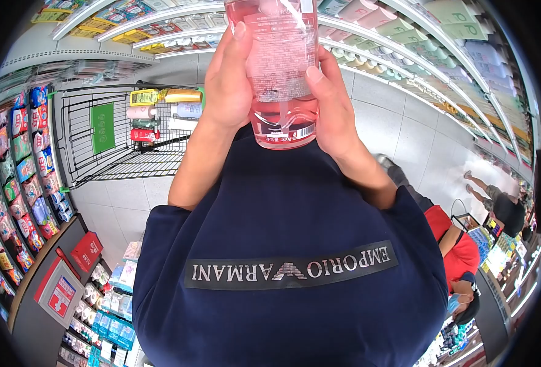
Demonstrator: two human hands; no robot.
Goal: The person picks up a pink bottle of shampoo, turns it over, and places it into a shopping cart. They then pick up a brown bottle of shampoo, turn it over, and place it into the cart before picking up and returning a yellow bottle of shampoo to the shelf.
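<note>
Outward first, see long store shelves sweep across the upper right, with more shelves at the upper left and rows of bright packets down the left edge. Catch pale floor tiles between. Wear a dark navy shirt filling the lower middle and blocking much of the floor, its lettered band appearing upside down. Beyond the left forearm, find a wire shopping cart, its near end partly hidden by that arm. Make out a green panel on the cart, and goods grouped inside: a yellow package, a pale pink bottle and a red package. At the lower right, notice a person in red with a face mask, partly covered by the shirt, and farther off a person in a dark top. At the lower left, spot red signs by a dark shelf end. Grip a large clear pink bottle just above the shirt, between left hand and right hand, fingers curved partway open around its sides. Press both thumbs against the near face; cannot tell how the hidden fingers lie behind. Lose the bottle's top past the upper edge; see a small barcode near its base.
</note>
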